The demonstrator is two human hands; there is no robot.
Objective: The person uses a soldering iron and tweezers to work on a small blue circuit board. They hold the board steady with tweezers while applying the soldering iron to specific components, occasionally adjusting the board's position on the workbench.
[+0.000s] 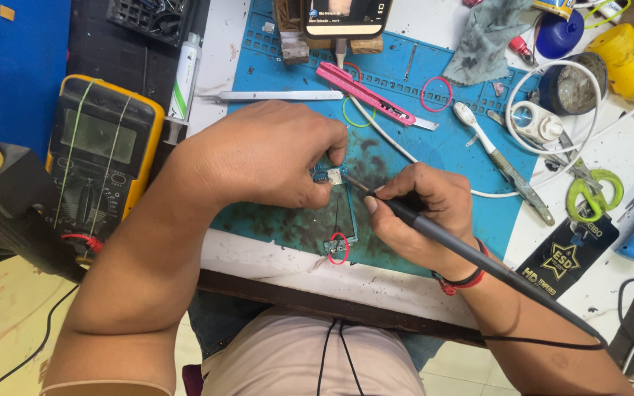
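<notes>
Blue silicone mat, our left hand pinching small circuit board, right hand at 3 o'clock clenched on slim black soldering iron.

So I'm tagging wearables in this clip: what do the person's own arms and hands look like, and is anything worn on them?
Both forearms are bare, with no gloves or rings visible. The left hand has nothing on it; a pale band or sleeve edge shows high on that arm. The right hand has red and black cord bracelets at the wrist. Fingernails are short and unpainted.
</notes>
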